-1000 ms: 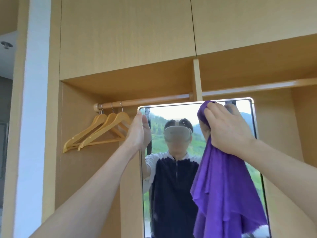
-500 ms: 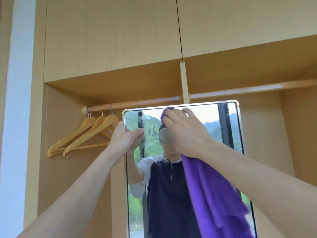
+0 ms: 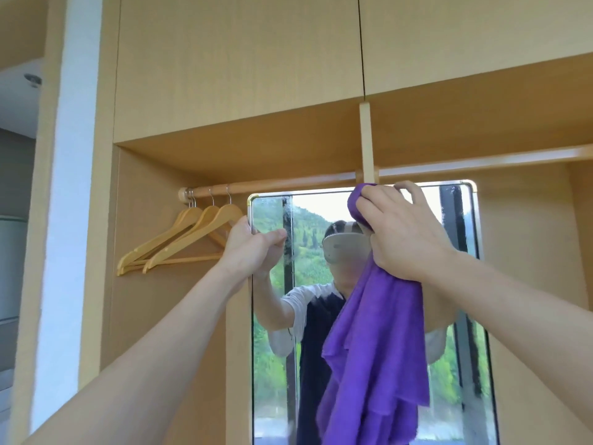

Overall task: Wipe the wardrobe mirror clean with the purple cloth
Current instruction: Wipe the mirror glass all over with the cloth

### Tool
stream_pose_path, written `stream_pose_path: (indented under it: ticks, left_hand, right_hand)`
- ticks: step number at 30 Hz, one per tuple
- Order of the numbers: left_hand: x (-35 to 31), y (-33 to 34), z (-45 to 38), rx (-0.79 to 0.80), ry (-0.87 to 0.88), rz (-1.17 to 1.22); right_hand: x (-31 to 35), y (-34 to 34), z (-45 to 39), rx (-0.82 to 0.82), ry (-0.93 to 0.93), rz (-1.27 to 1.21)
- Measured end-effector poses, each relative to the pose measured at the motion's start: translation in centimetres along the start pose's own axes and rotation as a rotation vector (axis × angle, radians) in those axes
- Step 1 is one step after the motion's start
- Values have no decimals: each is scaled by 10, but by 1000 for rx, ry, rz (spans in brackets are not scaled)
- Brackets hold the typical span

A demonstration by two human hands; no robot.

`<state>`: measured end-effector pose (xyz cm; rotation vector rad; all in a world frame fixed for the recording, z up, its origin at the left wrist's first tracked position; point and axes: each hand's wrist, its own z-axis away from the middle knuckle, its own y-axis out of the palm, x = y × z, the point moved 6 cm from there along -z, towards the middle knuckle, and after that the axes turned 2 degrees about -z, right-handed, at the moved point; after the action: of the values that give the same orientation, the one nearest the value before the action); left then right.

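the purple cloth (image 3: 378, 342) is bunched at its top end in the right hand (image 3: 402, 232), whose fingers curl round the wad and press it to the glass just under the top edge of the wardrobe mirror (image 3: 462, 348), right of centre; the rest of the cloth hangs loose in long folds down the front of the glass, its lower end running out of view at the bottom. the fabric looks soft and matt, with a nap like microfibre. the mirror is a tall panel with rounded corners and a thin metal frame, set upright in front of the wooden wardrobe (image 3: 240, 75); faint streaks and specks show on the glass near the upper left and upper right, so the surface is judged not yet clean. the left hand (image 3: 253, 248) grips the left edge of the frame near the top, thumb on the glass side, fingers wrapped behind. risks from here, as judgements: only the small wad contacts the glass, so strokes are narrow and may leave unwiped bands; the loose tail may drag over wiped areas and smear them; the thumb on the glass may leave a fresh print; firm pressure near the top may swing or tilt the panel if the left hand slackens. beside the mirror, wooden hangers (image 3: 179, 239) hang on the rail (image 3: 288, 184), close to the left hand, and a wide stroke may knock them.
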<state>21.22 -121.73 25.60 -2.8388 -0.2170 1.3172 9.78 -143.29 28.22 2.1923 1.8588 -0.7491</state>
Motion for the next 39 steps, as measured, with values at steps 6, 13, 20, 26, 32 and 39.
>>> stream_pose_path:
  ticks: [6, 13, 20, 26, 32, 39]
  left_hand:
    - [3, 2, -1, -45, 31, 17]
    - [0, 3, 2, -108, 47, -25]
    - [-3, 2, 3, -67, 19, -3]
    - [-17, -5, 8, -100, 46, -331]
    - [-113, 56, 61, 22, 775, -719]
    - [-91, 134, 40, 135, 823, -989]
  right_hand:
    - [-31, -8, 29, 85, 73, 51]
    - [-72, -15, 58, 105, 170, 99]
    - [-90, -17, 75, 76, 299, 73]
    - [-76, -16, 78, 101, 333, 71]
    - [-73, -16, 89, 173, 234, 141]
    - [-80, -23, 64, 131, 210, 172]
